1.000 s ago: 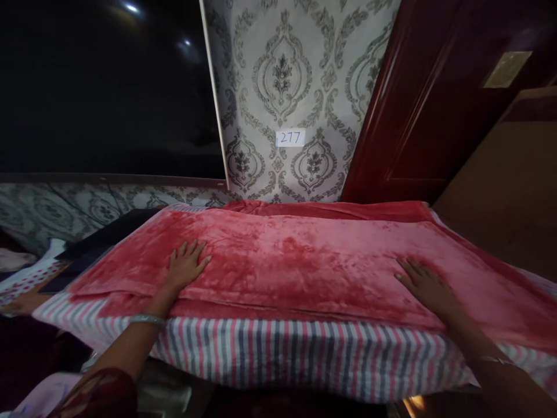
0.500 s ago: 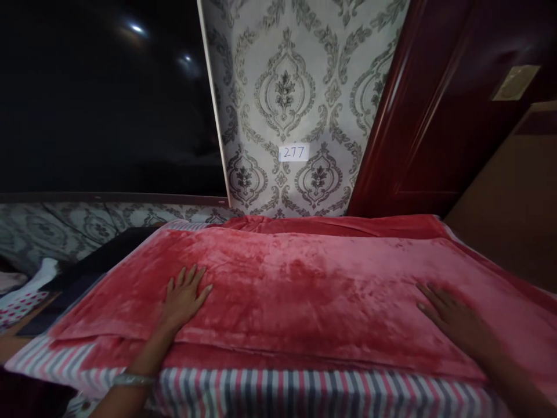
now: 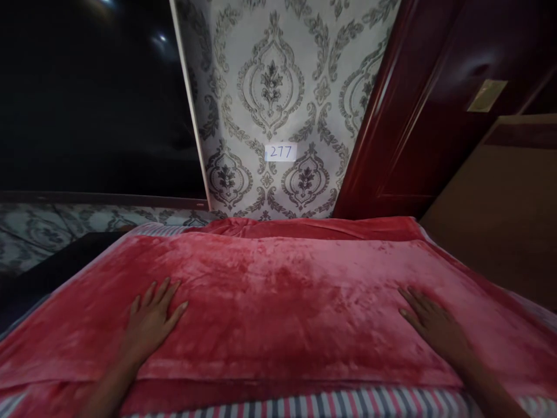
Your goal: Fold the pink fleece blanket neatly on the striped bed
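A plush red blanket [image 3: 278,307] lies folded in a wide, layered rectangle across the surface before me. My left hand [image 3: 150,316] rests flat on its left part, fingers spread, the thumb pointing right. On the blanket's right part lies my right hand [image 3: 430,319], palm down with its fingers stretched out. Neither hand grips the fabric. Beneath the blanket, a striped cloth [image 3: 348,402] in grey, white and pink shows along the near edge.
A large dark screen [image 3: 96,104] hangs at the left. Patterned wallpaper [image 3: 270,87] with a paper label [image 3: 281,152] reading 277 is behind the blanket. A dark red wooden door [image 3: 418,116] and a brown cardboard box [image 3: 500,203] stand at the right.
The view has moved closer to the blanket and a little to the right. Both hands still lie flat on the blanket, and its folded shape looks about the same.
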Available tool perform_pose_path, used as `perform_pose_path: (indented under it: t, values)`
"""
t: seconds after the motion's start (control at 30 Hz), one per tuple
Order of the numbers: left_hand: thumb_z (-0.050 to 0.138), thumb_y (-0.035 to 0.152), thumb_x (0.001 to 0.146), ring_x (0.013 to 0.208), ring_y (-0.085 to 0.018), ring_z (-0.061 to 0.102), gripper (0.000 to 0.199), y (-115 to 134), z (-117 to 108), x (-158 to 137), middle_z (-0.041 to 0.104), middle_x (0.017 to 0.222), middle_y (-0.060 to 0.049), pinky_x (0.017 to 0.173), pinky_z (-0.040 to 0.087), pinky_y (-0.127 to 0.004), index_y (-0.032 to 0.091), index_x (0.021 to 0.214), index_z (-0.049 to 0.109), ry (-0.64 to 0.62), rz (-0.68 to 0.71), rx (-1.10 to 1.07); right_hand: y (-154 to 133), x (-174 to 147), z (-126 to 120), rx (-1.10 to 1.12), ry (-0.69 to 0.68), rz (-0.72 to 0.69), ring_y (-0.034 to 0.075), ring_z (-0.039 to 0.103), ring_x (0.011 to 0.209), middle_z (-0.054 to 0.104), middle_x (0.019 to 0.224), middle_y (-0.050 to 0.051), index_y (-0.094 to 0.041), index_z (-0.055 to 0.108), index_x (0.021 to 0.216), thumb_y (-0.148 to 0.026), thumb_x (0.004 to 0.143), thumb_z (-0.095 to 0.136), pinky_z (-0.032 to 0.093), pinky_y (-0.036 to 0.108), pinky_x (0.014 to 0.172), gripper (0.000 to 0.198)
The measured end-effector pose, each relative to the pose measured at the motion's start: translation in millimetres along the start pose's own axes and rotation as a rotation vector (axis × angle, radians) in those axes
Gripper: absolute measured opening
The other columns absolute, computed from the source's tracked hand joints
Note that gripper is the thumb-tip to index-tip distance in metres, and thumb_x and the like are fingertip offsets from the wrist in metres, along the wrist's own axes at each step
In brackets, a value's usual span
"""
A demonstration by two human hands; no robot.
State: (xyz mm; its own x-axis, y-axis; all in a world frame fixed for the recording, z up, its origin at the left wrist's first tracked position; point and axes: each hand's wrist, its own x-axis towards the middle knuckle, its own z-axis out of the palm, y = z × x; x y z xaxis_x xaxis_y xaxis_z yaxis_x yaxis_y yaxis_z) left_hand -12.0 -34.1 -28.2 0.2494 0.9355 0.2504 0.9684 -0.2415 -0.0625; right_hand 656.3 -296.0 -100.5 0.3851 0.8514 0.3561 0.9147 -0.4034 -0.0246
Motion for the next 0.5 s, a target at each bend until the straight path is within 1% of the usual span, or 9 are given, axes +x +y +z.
perform_pose_path:
  t: [0.1, 0.17, 0.23, 0.3, 0.4, 0.43, 0.5]
  values:
    - [0.038, 0.052, 0.089, 0.149, -0.036, 0.032, 0.068, -0.4, 0.6, 1.3, 0.043, 0.159, -0.009, 0.116, 0.030, -0.057, 0.024, 0.151, 0.047, 0.002, -0.012, -0.053, -1.5, -4.1, 0.3, 0.005, 0.027, 0.017, 0.033, 0.047, 0.139, 0.050, 0.151, 0.010, -0.023, 0.050, 0.147, -0.057, 0.093, 0.025, 0.043, 0.057, 0.108, 0.069]
    - [0.035, 0.051, 0.090, 0.149, -0.033, 0.030, 0.067, 1.8, -0.8, 0.5, 0.043, 0.159, -0.006, 0.116, 0.031, -0.057, 0.029, 0.152, 0.044, 0.021, -0.043, -0.103, -1.0, -7.5, 2.8, 0.005, 0.041, 0.025, 0.034, 0.047, 0.139, 0.048, 0.153, 0.010, -0.025, 0.048, 0.149, -0.058, 0.092, 0.024, 0.044, 0.059, 0.107, 0.070]
    - [0.034, 0.050, 0.092, 0.149, -0.030, 0.031, 0.063, 5.8, -2.2, -1.5, 0.046, 0.157, -0.002, 0.115, 0.033, -0.057, 0.035, 0.153, 0.041, 0.020, -0.083, -0.154, 0.6, -10.8, 5.5, 0.013, 0.063, 0.003, 0.034, 0.046, 0.140, 0.048, 0.153, 0.010, -0.027, 0.045, 0.151, -0.060, 0.091, 0.023, 0.044, 0.059, 0.107, 0.072]
    - [0.035, 0.048, 0.092, 0.147, -0.029, 0.034, 0.060, 10.7, -2.4, -4.4, 0.051, 0.153, 0.000, 0.114, 0.035, -0.056, 0.037, 0.150, 0.043, 0.004, -0.134, -0.194, 3.5, -13.3, 7.4, 0.020, 0.080, -0.017, 0.035, 0.046, 0.140, 0.049, 0.153, 0.010, -0.029, 0.038, 0.155, -0.061, 0.090, 0.024, 0.044, 0.060, 0.106, 0.074]
    - [0.039, 0.045, 0.092, 0.145, -0.030, 0.036, 0.057, 17.8, -2.9, -9.7, 0.057, 0.147, -0.001, 0.114, 0.035, -0.052, 0.033, 0.147, 0.048, 0.011, -0.206, -0.214, 11.0, -15.8, 9.7, 0.038, 0.057, -0.049, 0.038, 0.049, 0.136, 0.050, 0.152, 0.005, -0.038, 0.023, 0.160, -0.060, 0.088, 0.025, 0.045, 0.065, 0.103, 0.075]
    - [0.041, 0.044, 0.092, 0.144, -0.029, 0.036, 0.056, 19.6, -3.9, -11.5, 0.058, 0.146, -0.002, 0.114, 0.034, -0.050, 0.031, 0.146, 0.049, 0.019, -0.218, -0.213, 14.6, -16.4, 10.8, 0.048, 0.047, -0.070, 0.039, 0.050, 0.135, 0.050, 0.151, 0.003, -0.042, 0.018, 0.160, -0.060, 0.087, 0.026, 0.045, 0.067, 0.101, 0.076]
    - [0.046, 0.045, 0.090, 0.144, -0.029, 0.036, 0.058, 21.8, -8.0, -14.6, 0.057, 0.147, -0.002, 0.116, 0.033, -0.047, 0.029, 0.146, 0.049, 0.040, -0.211, -0.215, 23.0, -17.1, 13.8, 0.071, 0.044, -0.122, 0.042, 0.050, 0.135, 0.048, 0.153, 0.001, -0.046, 0.009, 0.160, -0.061, 0.084, 0.029, 0.045, 0.072, 0.098, 0.080]
